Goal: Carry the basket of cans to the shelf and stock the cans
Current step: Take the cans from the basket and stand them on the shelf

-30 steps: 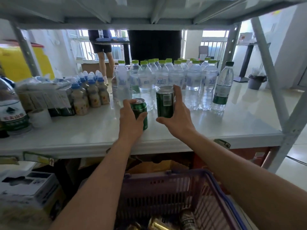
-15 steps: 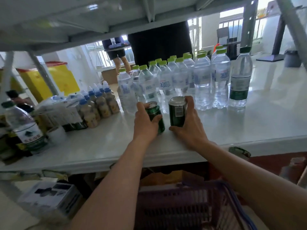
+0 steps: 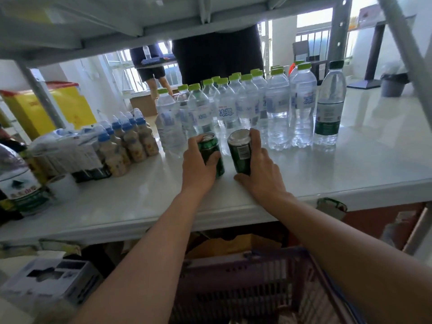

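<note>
Two green cans stand side by side on the white shelf (image 3: 327, 181), just in front of the water bottles. My left hand (image 3: 198, 167) is wrapped around the left can (image 3: 210, 146). My right hand (image 3: 259, 169) grips the right can (image 3: 240, 153), whose barcode faces me. Both cans look upright with their bases on or very near the shelf board. The purple basket (image 3: 247, 279) sits below the shelf, between my forearms; its contents are hidden at the frame's bottom.
A block of several clear water bottles (image 3: 233, 108) stands right behind the cans. Small blue-capped drink bottles (image 3: 126, 141) and packets lie to the left, a large bottle (image 3: 16, 183) at far left. The upper shelf (image 3: 117, 24) hangs overhead. A person (image 3: 152, 73) stands behind.
Both hands have come down and toward the shelf's front with the cans, from held above the board to resting on it. The view has tilted and moved closer.
</note>
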